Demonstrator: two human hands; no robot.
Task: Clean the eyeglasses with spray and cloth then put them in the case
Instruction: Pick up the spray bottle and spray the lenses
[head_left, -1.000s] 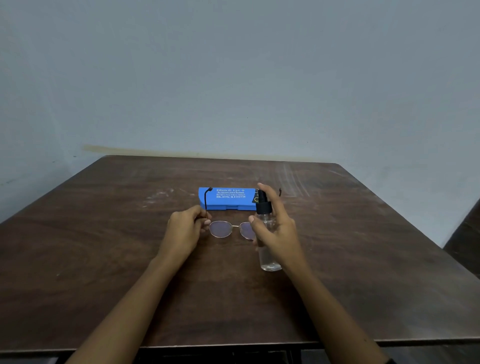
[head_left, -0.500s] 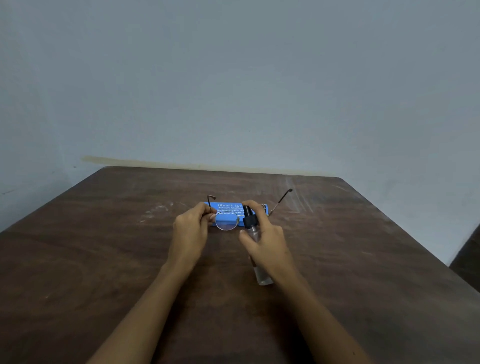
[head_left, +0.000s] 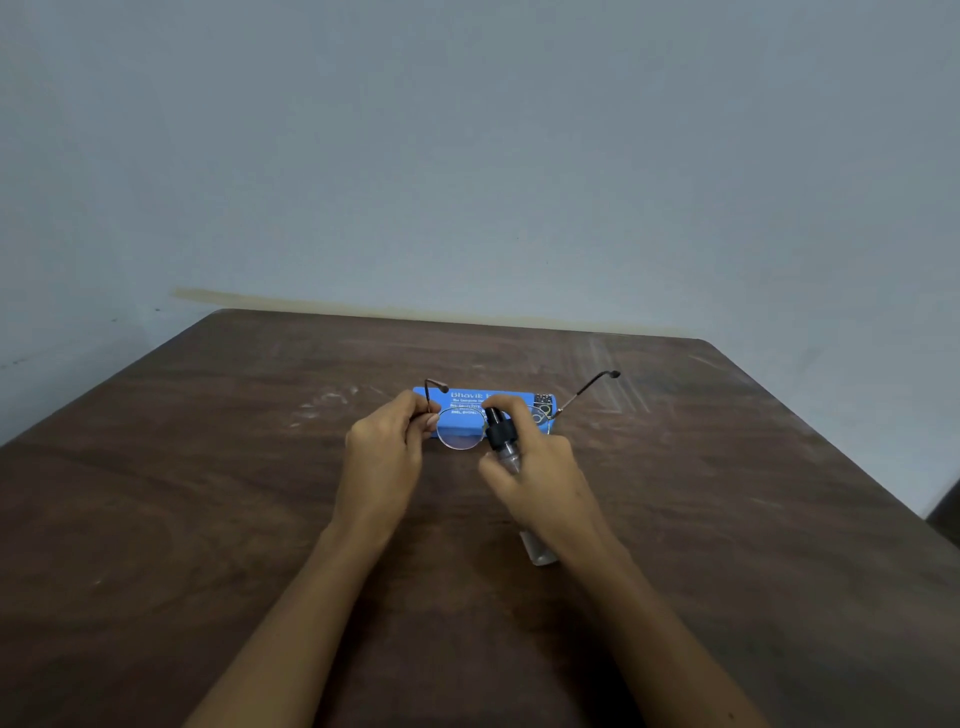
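Above the dark brown wooden table, my left hand pinches the thin round metal-framed eyeglasses at one hinge, temples spread toward the wall. My right hand wraps the small clear spray bottle, forefinger on its black nozzle, just beside one lens. Behind them, the blue rectangular case lies on the table.
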